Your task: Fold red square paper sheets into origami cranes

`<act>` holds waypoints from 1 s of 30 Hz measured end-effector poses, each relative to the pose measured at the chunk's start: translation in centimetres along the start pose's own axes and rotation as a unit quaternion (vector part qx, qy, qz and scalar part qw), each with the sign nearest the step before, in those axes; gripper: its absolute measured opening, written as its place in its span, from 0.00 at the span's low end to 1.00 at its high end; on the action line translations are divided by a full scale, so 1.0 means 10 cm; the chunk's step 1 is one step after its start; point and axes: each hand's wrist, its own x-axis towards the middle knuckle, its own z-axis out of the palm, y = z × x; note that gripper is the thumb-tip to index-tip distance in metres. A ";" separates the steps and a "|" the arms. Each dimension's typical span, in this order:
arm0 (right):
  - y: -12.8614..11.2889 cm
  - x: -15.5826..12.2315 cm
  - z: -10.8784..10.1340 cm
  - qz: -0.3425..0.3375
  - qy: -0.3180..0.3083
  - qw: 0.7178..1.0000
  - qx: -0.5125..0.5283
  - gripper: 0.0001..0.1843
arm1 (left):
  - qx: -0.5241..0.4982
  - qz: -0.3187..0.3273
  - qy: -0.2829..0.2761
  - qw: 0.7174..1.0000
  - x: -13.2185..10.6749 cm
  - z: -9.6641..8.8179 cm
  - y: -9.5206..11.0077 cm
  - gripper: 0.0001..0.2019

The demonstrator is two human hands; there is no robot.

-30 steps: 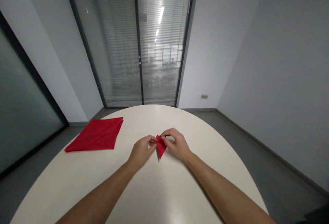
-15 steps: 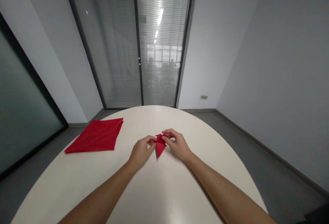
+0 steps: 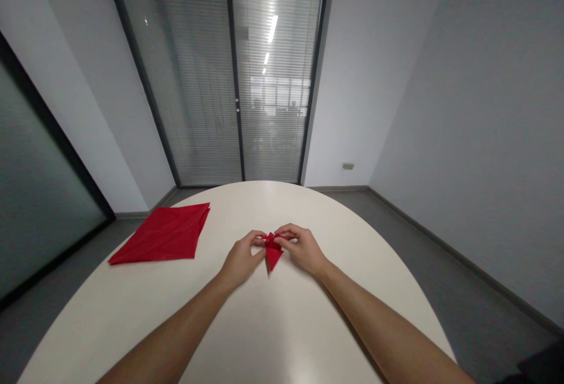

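Note:
A small folded piece of red paper [image 3: 274, 256] is held between my two hands, just above the middle of the white table. Its lower part narrows to a point toward me, while small folds stick up at the top. My left hand [image 3: 244, 256] pinches its left edge between thumb and fingers. On the other side, my right hand [image 3: 304, 249] grips the upper right folds with thumb and fingertips. The fingers partly cover the upper folds, so their exact shape cannot be made out.
A larger flat, folded red sheet [image 3: 165, 234] with creases lies at the left of the round white table [image 3: 247, 337]. Beyond the table's far edge stands a glass partition with blinds [image 3: 198, 108]. A dark object [image 3: 544, 366] shows at the lower right corner.
The top folds of the small red paper have shifted and look more bunched together. Both hands keep hold of it with slight finger movement. The view has moved slightly.

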 end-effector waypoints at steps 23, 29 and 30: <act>0.03 0.01 -0.04 -0.026 -0.016 0.999 -0.044 0.10 | 0.061 0.024 -0.010 0.998 -0.02 -0.03 0.03 0.10; -0.06 -0.02 -0.07 -0.045 -0.057 0.996 -0.058 0.20 | 0.037 0.030 0.002 0.999 -0.01 -0.04 0.00 0.10; -0.08 -0.03 -0.08 -0.066 -0.059 0.993 -0.077 0.24 | 0.026 0.031 0.005 0.999 0.00 -0.04 0.00 0.10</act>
